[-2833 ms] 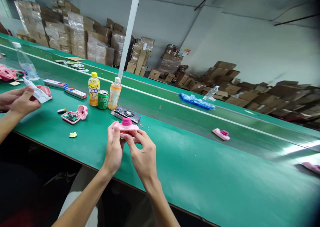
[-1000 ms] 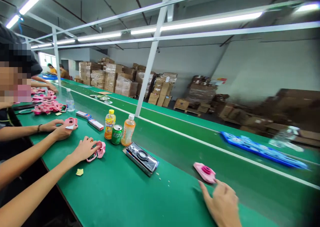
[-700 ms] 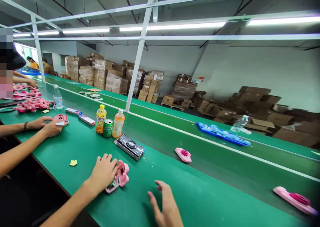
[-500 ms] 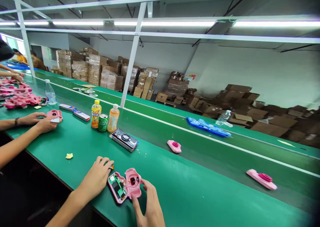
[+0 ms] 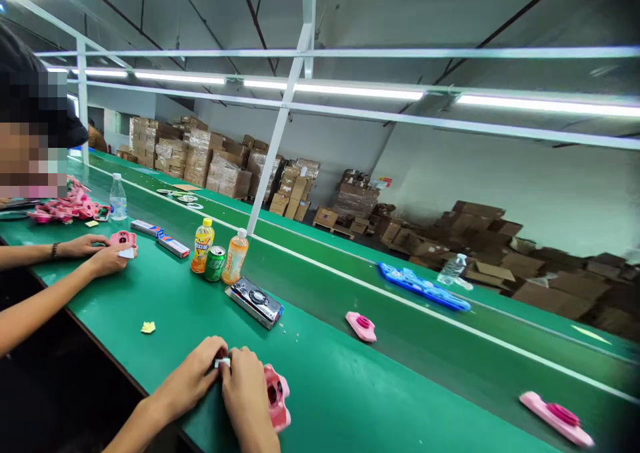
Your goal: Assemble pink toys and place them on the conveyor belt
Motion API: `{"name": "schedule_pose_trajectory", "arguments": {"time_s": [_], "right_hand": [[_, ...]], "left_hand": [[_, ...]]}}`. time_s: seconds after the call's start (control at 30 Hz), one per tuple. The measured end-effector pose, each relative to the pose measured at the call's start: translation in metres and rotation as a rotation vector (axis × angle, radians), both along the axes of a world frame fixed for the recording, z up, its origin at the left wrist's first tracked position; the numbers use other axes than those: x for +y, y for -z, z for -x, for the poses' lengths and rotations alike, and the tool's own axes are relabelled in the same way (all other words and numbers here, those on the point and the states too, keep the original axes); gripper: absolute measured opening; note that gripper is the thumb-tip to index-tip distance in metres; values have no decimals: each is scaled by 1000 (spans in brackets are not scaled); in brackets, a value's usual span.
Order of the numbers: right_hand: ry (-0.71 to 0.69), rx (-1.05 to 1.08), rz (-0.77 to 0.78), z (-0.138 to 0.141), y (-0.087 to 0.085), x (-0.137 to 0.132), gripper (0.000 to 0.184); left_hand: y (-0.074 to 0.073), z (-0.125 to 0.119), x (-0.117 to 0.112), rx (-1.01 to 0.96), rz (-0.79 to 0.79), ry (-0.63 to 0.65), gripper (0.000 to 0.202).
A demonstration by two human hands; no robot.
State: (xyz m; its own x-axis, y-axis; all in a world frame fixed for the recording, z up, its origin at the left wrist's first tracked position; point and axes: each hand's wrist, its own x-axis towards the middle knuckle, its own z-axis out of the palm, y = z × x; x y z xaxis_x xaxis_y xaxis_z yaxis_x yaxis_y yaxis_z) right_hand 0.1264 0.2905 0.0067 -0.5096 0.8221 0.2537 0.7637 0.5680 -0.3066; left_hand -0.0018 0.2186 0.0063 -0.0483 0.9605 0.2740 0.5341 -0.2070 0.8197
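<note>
My left hand (image 5: pixel 197 366) and my right hand (image 5: pixel 246 388) meet low in the middle of the view, just above the green table (image 5: pixel 345 400). Their fingertips are closed around a small white piece (image 5: pixel 223 362), too small to make out in full. Beside my right hand lies the opened pink toy camera shell (image 5: pixel 279 400), its inner side up with a dark round opening. My right hand covers the other half with the circuit board.
At left, a co-worker's hands (image 5: pixel 107 260) hold a pink camera part (image 5: pixel 123 238). A boxed camera (image 5: pixel 256 301), green can (image 5: pixel 215 264) and drink bottles (image 5: pixel 235 256) stand ahead. Pink cameras (image 5: pixel 361 325) and a blue tray (image 5: pixel 423 286) lie farther right.
My right hand has left the edge of the pink shell and come left to my left hand. Both now pinch the white piece, and the circuit board is hidden. The view has tilted upward.
</note>
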Motion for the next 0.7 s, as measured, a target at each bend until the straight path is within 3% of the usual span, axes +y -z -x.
{"name": "schedule_pose_trajectory", "arguments": {"time_s": [0.1, 0.2, 0.27, 0.33, 0.43, 0.6, 0.7], "right_hand": [[-64, 154, -46, -2, 13, 10, 16], [-219, 429, -197, -5, 34, 21, 8], [-288, 545, -359, -5, 49, 26, 17], [-348, 592, -438, -7, 57, 28, 32], [-490, 550, -379, -15, 51, 33, 37], [-778, 381, -242, -24, 16, 50, 31], [-793, 419, -193, -18, 14, 54, 45]], "left_hand": [[14, -2, 5, -53, -25, -78, 23], [31, -6, 11, -250, 38, -282, 41], [40, -10, 15, -459, 97, -334, 50], [44, -14, 17, -672, 106, -281, 64], [39, -17, 17, -861, 74, -171, 81], [36, -12, 19, -906, 27, -25, 83], [43, -12, 23, -1009, 69, -19, 86]]}}
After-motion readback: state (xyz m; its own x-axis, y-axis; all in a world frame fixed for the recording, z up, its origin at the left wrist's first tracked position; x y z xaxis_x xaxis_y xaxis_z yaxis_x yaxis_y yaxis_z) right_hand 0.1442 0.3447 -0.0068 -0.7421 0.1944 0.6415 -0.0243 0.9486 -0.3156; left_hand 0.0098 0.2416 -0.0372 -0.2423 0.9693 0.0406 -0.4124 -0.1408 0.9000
